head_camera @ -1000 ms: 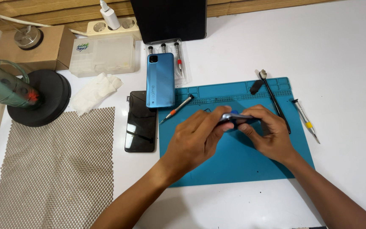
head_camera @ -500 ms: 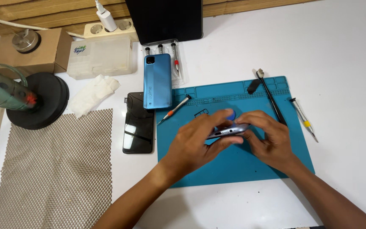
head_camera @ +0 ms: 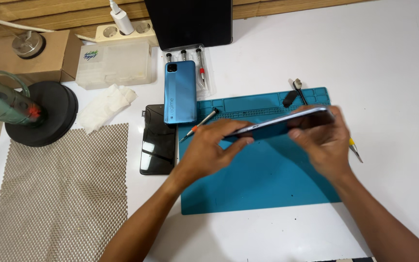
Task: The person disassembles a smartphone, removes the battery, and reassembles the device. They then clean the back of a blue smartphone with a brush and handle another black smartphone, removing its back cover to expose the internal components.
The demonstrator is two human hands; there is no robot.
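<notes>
White bench [head_camera: 389, 58], teal silicone mat [head_camera: 267, 184]: left hand [head_camera: 209, 148] and right hand [head_camera: 323, 140] are pinching a slim grey phone [head_camera: 282, 123] edge-on; loosened grip risks dropping it.

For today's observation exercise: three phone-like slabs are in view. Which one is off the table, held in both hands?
The thin phone seen edge-on, gripped between the left hand and right hand above the blue mat. The blue phone and black screen lie flat.

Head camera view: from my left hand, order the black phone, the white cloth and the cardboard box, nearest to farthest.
From the left hand:
1. Black phone, just left, beside the mat.
2. White cloth, farther left and up.
3. Cardboard box, far upper left corner.
</notes>
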